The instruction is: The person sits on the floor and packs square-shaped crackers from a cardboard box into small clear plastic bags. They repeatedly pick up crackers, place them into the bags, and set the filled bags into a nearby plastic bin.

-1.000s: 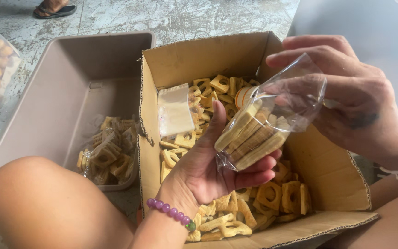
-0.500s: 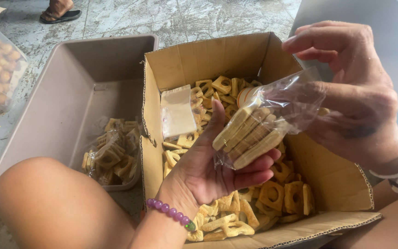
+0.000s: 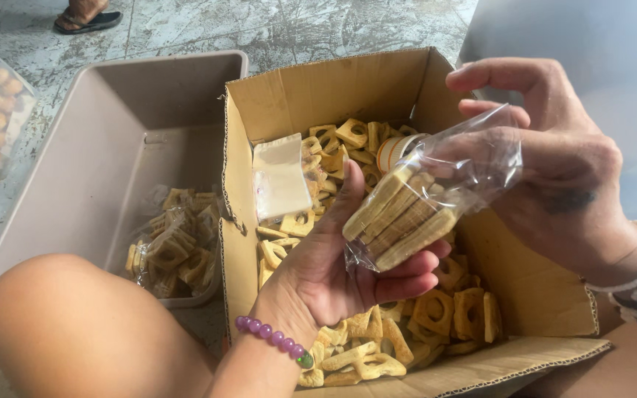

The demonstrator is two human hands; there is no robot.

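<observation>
A person's left hand (image 3: 348, 265), palm up and wearing a purple bead bracelet (image 3: 273, 340), cradles the lower end of a small clear plastic bag of stacked pale square biscuits (image 3: 407, 214), while the right hand (image 3: 554, 169), at three o'clock from the bag, pinches its crinkled open top between thumb and fingers. The bag hangs over the middle of an open brown cardboard box (image 3: 296, 96) filled with loose square biscuits with cut-out centres (image 3: 436, 309); a flat white packet (image 3: 280, 177) leans inside the box at about ten o'clock from the bag, and a roll of tape (image 3: 392, 151) lies among the biscuits at twelve o'clock. At nine o'clock, a grey plastic tub (image 3: 112, 110) on the stone floor (image 3: 259, 29) holds filled clear bags of biscuits (image 3: 175, 243). The bag looks light, its film thin and slippery, and the biscuits brittle, so support from below with a soft grip at the loose neck would seem the safest hold; squeezing the stack could likely crack it.
</observation>
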